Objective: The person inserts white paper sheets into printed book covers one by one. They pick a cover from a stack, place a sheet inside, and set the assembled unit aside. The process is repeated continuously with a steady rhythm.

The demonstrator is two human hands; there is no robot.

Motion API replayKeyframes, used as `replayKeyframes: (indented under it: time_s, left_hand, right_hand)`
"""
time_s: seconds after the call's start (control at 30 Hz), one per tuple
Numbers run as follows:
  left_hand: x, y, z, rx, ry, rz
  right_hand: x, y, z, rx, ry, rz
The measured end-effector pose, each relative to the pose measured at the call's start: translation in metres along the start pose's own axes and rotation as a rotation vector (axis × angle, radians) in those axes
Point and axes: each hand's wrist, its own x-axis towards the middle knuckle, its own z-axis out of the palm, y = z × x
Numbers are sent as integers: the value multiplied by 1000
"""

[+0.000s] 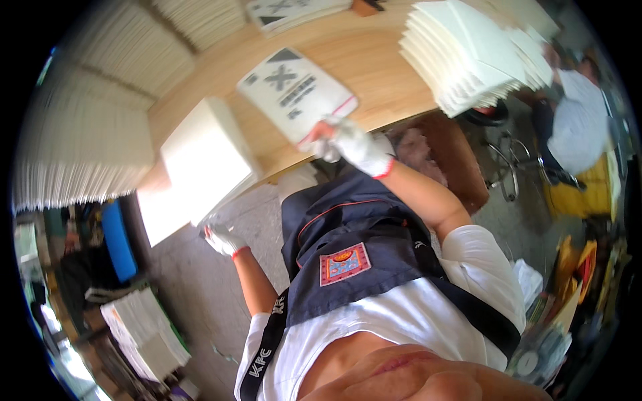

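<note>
In front of me on the wooden table [384, 63] lies a flat white packet [284, 93] with dark printing and a pink line near its close end. My right hand [358, 144], in a white glove with a red cuff and bare fingertips, is closed on the packet's near corner at the table edge. To the left, a stack of blank white sheets [207, 150] juts past the table edge. Gloved the same way, my left hand [224, 240] is at the near corner of those sheets, low beside the table. Its fingers are blurred and partly hidden.
Tall stacks of pale sheets [87, 140] line the table's left side. More printed packets [294, 13] lie at the far edge. A fanned pile of white sheets [461, 57] stands at right. Beyond it, another person [578, 117] sits near a wheeled chair base [511, 167].
</note>
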Motion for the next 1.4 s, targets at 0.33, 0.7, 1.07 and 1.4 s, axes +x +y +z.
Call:
replayKeyframes:
  time_s: [0.33, 0.7, 1.07, 1.4]
  left_hand:
    - [-109, -26, 37, 358, -519, 198]
    - [-151, 27, 80, 406, -935, 759]
    - [-173, 70, 226, 1273, -1128, 942]
    - [-156, 50, 237, 1197, -998, 944]
  right_hand:
    - [-145, -139, -282, 431, 1389, -371]
    - [-129, -194, -340, -93, 1318, -335]
    - [-107, -213, -290, -60, 1069, -510]
    - [-133, -41, -185, 40, 376, 312]
